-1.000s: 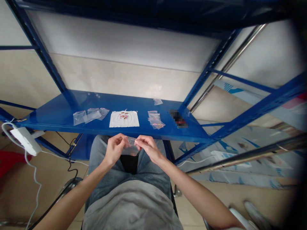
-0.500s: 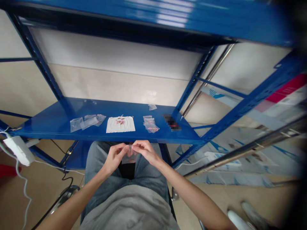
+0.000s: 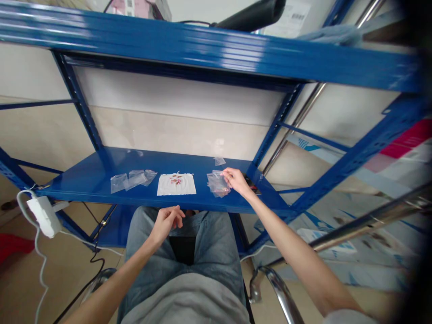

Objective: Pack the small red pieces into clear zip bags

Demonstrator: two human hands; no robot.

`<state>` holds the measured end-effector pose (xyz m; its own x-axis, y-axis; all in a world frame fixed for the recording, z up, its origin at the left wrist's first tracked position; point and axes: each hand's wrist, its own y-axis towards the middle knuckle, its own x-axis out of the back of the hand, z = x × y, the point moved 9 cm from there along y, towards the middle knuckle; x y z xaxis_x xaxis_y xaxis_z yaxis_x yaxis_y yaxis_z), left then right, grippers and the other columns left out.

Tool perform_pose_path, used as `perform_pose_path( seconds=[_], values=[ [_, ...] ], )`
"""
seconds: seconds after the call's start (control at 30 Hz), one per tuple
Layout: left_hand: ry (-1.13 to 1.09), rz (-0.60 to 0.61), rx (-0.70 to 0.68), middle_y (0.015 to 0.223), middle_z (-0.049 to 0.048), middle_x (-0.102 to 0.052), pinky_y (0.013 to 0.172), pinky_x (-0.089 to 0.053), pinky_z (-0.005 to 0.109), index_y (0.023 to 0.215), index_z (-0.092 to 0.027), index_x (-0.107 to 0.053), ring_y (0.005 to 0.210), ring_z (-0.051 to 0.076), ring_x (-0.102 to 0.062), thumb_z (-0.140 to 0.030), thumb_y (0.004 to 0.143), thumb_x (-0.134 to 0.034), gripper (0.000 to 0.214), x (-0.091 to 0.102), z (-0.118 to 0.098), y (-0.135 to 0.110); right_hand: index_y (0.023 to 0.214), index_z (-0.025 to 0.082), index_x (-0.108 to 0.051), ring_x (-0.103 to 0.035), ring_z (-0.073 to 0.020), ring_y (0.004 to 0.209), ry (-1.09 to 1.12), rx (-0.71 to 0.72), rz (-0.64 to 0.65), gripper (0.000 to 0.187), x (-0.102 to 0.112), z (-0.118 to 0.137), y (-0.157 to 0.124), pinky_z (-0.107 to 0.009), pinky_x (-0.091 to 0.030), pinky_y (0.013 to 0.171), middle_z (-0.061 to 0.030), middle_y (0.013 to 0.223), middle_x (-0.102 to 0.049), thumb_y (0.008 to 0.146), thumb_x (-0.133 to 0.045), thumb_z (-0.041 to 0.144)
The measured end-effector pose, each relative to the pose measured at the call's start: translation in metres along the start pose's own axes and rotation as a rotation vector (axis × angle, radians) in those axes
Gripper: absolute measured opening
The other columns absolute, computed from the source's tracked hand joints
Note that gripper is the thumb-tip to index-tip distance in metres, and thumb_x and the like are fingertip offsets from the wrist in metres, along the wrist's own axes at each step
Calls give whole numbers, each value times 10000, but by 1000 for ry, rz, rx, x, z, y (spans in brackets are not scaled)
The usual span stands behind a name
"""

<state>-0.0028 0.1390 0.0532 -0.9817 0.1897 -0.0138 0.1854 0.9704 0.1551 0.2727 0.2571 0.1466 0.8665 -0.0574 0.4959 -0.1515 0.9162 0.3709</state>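
My right hand (image 3: 236,180) reaches over the blue shelf (image 3: 84,180) and pinches a small clear bag (image 3: 218,182) with its fingertips, on top of a pile of filled clear bags at the shelf's right. My left hand (image 3: 168,221) hovers above my lap with its fingers loosely curled and nothing visible in them. A white cloth (image 3: 176,184) with small red pieces on it lies at the shelf's middle. Several empty clear bags (image 3: 132,179) lie to its left.
One more small clear bag (image 3: 220,160) lies at the shelf's back. A dark object (image 3: 254,185) sits just right of my right hand. A white power adapter (image 3: 42,215) with cable hangs at the left. A chrome chair arm (image 3: 276,288) curves at lower right.
Both hands were holding a small clear bag over my lap. My right hand has carried it up to the pile on the shelf, and my left hand has let go. The view has tilted upward.
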Motion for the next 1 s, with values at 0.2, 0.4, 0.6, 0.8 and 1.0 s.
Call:
perform_pose_path(
  seconds=[0.2, 0.4, 0.6, 0.8, 1.0],
  values=[
    [216, 186, -22, 521, 20, -603, 513, -358, 244, 731, -148, -663, 470, 126, -492, -503, 946, -412, 485, -26, 7, -7, 981, 169, -657, -587, -208, 776, -634, -59, -103, 192, -10, -27, 30, -297, -427, 694, -82, 868, -647, 808, -644, 250],
    [450, 402, -95, 577, 20, -638, 551, -385, 220, 707, -151, -648, 521, 122, -536, -336, 954, -392, 401, -50, 4, -17, 1133, 180, -614, -516, -244, 1059, -721, 246, -19, 253, -123, 44, 32, -344, -393, 921, -124, 1111, -588, 904, -508, 192],
    [851, 517, -240, 703, 36, -686, 616, -414, 226, 740, -165, -629, 637, 151, -624, -178, 840, -484, 177, -58, 4, -29, 986, 194, -650, -592, -227, 935, -615, 301, 257, 221, -273, 103, 53, -326, -416, 856, -88, 952, -674, 961, -469, 319],
    [1228, 649, -306, 769, 92, -713, 622, -462, 294, 804, -167, -639, 699, 238, -676, -246, 818, -535, 132, -64, 28, -38, 1200, 173, -516, -592, -249, 989, -509, 187, 166, 310, -335, 108, 72, -338, -444, 829, -124, 1099, -649, 900, -545, 247],
    [1261, 725, -297, 798, 96, -719, 633, -486, 307, 809, -169, -642, 725, 247, -685, -255, 802, -554, 123, -70, 39, -37, 1103, 200, -531, -590, -170, 845, -176, 182, 51, 323, -313, 103, 80, -284, -440, 804, -24, 899, -631, 831, -449, 46]
  ],
)
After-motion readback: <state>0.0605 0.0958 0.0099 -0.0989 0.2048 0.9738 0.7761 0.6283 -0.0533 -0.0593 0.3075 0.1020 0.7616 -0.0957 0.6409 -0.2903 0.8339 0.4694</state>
